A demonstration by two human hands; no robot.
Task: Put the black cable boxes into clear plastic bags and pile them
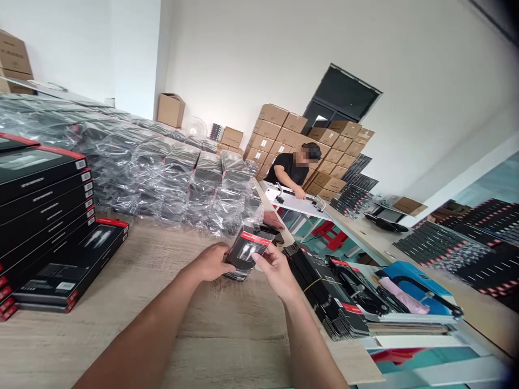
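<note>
A black box with a red top edge and a pale picture on its front stands tilted above the wooden table. On its left side my left hand grips it, thumb toward the lower front. My right hand pinches its right side near the red edge, with the thumb on the front face. What the fingers behind the box do is hidden. Just beyond the box lie plastic-wrapped bundles of black boxes.
Stacked black boxes rise at the left, with one flat box beside them. Banded flat cartons lie at the right, near a blue item. A co-worker bends over a white board before cardboard cartons.
</note>
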